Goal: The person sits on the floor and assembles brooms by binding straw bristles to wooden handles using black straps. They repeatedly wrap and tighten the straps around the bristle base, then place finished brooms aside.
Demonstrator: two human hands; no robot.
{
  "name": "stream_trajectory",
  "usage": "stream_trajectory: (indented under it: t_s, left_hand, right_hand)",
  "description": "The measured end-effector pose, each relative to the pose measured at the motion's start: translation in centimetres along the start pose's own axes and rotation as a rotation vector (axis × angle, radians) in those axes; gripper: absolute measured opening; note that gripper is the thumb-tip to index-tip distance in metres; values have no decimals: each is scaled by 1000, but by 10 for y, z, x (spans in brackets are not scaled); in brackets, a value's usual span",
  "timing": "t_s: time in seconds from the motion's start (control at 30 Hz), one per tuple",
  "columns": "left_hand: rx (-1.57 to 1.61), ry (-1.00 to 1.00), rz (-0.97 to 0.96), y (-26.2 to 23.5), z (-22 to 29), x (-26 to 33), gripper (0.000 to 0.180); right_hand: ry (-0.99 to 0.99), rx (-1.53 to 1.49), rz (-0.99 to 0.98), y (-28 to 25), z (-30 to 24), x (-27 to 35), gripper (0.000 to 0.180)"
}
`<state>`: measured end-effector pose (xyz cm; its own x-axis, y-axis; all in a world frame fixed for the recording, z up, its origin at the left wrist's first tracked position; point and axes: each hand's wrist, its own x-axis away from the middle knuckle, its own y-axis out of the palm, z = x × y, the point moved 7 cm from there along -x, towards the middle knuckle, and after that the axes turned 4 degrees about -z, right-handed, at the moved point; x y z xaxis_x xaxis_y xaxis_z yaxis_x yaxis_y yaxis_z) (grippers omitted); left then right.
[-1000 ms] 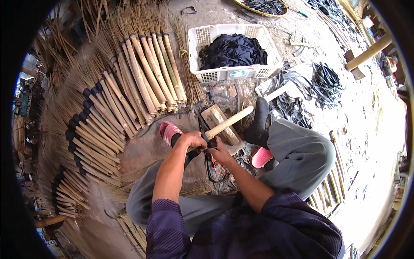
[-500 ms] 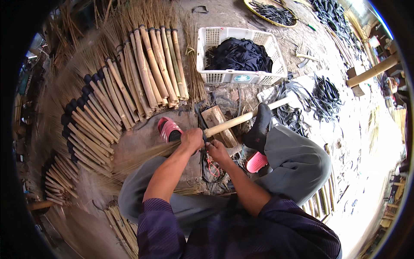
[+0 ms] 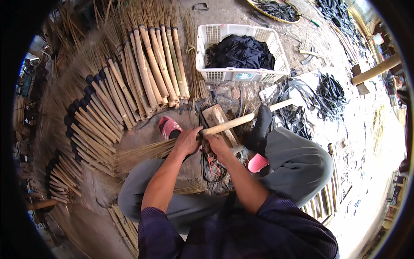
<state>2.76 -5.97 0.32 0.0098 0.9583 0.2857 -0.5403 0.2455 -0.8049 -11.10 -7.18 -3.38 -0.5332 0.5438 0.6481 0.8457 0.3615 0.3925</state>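
A broom with a pale bamboo handle (image 3: 233, 124) lies slantwise across my lap, its thin straw bristles (image 3: 140, 154) fanning out to the left. My left hand (image 3: 187, 141) is closed round the neck, where bristles meet handle. Right beside it, my right hand (image 3: 216, 145) is closed against the underside of the handle, fingers curled and partly hidden. A dark band (image 3: 199, 134) shows at the neck between both hands. The handle's far end passes over my dark-socked foot (image 3: 259, 129). Beneath the handle sits a wooden block (image 3: 221, 123).
Rows of bamboo-handled brooms (image 3: 146, 69) fan out at left. A white crate (image 3: 241, 75) of black strips (image 3: 243, 52) stands ahead. More strips (image 3: 330, 95) lie at right, and a round basket (image 3: 297, 17) is farther off. Pink slippers (image 3: 169, 127) lie near my feet.
My right hand has risen from just below the neck to press against the handle. My left hand has turned slightly and shifted a little left on the neck.
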Motion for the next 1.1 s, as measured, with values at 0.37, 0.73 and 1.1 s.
stream_trajectory:
  t_s: [0.37, 0.73, 1.1]
  left_hand:
    - [53, -75, -59, 4, -9, -3, 55]
    - [-94, -346, -538, 37, -45, -39, 27]
    - [-174, -380, -436, 16, -21, -26, 28]
  right_hand:
    - [-636, 685, 173, -2, -32, 2, 24]
    - [-857, 757, 93, 12, -38, 36, 15]
    - [-427, 41, 26, 1, 27, 25, 9]
